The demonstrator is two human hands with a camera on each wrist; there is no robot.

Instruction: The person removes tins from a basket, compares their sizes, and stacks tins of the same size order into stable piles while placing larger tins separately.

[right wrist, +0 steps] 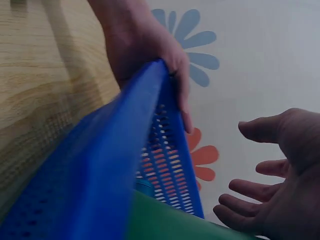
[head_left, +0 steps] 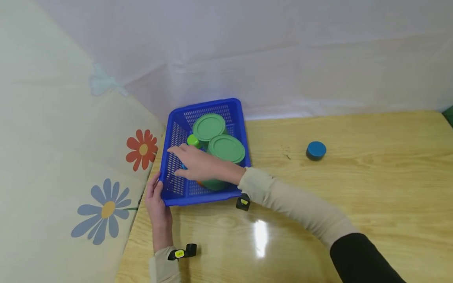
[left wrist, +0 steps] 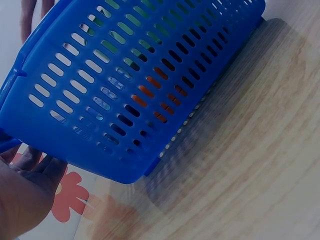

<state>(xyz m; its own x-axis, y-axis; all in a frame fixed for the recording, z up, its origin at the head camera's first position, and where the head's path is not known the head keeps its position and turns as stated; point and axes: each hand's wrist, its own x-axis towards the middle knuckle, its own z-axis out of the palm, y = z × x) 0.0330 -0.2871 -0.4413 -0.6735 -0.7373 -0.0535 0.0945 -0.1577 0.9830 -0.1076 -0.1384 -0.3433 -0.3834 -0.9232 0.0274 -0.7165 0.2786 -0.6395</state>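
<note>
A blue slatted basket point(head_left: 205, 199) stands at the table's left end, with green-lidded containers point(head_left: 226, 148) and a small lime-green item point(head_left: 193, 140) inside. My left hand point(head_left: 158, 204) grips the basket's near left corner, its thumb at the rim; in the left wrist view the hand point(left wrist: 25, 192) holds the basket wall point(left wrist: 75, 145). Over the basket's left part reaches my right hand point(head_left: 198, 162), fingers spread and holding nothing; the right wrist view shows this hand point(right wrist: 280, 185) with parted fingers. Through the slots something orange point(left wrist: 146, 91) shows; its shape is hidden.
A round blue lid or jar point(head_left: 316, 151) sits on the wooden table point(head_left: 354, 177) to the right of the basket. Behind and at the left hang pale sheets, the left one with printed flowers point(head_left: 107, 210). A green edge point(head_left: 449, 115) shows at the far right.
</note>
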